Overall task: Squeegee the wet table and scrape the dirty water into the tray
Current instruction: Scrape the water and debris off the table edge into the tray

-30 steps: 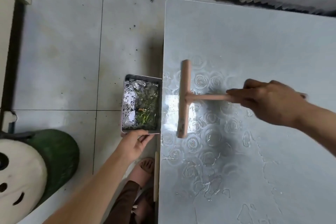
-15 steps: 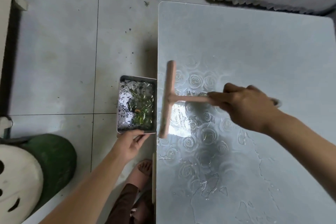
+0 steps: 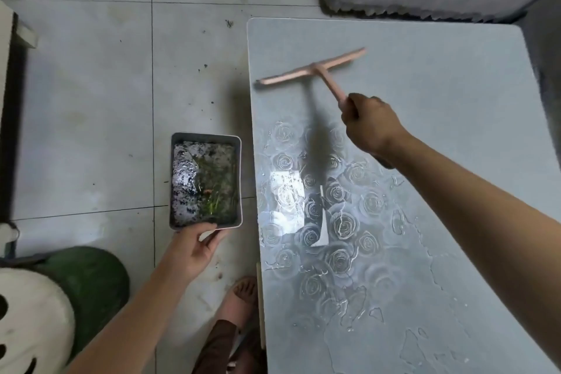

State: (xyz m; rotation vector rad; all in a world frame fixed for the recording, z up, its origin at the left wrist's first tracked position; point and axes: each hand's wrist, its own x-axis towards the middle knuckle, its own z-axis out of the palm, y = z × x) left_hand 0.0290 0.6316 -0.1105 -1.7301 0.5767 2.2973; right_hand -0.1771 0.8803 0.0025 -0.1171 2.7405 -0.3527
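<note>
as the tray hangs beside the table edge, the items stand thus.

item: squeegee [image 3: 315, 69], pink, t-shaped, a long blade bar on a slim handle. location: over the far left part of the table [image 3: 440, 76], beyond the wet patch [image 3: 303, 200], one blade end close to the left edge. blur hides whether the blade touches the surface. holder: right hand [image 3: 368, 126], fingers curled tight round the lower end of the handle. handling, by judgement: light, stiff in bar and handle, probably with a soft lip that needs even downward pressure to clear the film. a wet handle may slip, so a full fist low on the shaft suits it.

item: tray [image 3: 206, 136], grey, rectangular, shallow, holding dirty water with dark specks and green scraps. location: off the left side of the table, level with the wet patch, a gap showing between rim and table edge. holder: left hand [image 3: 194, 247], thumb on the near rim, fingers underneath, pinching the short side. handling, by judgement: liquid load, likely to slosh. keep level and take it by the rim.

item: wet patch, pooled streaks over a rose pattern, middle and near part of the table.

also present: tiled floor [image 3: 91, 100], a sandalled foot [image 3: 239, 294], a green and white rounded object [image 3: 60, 297].
</note>
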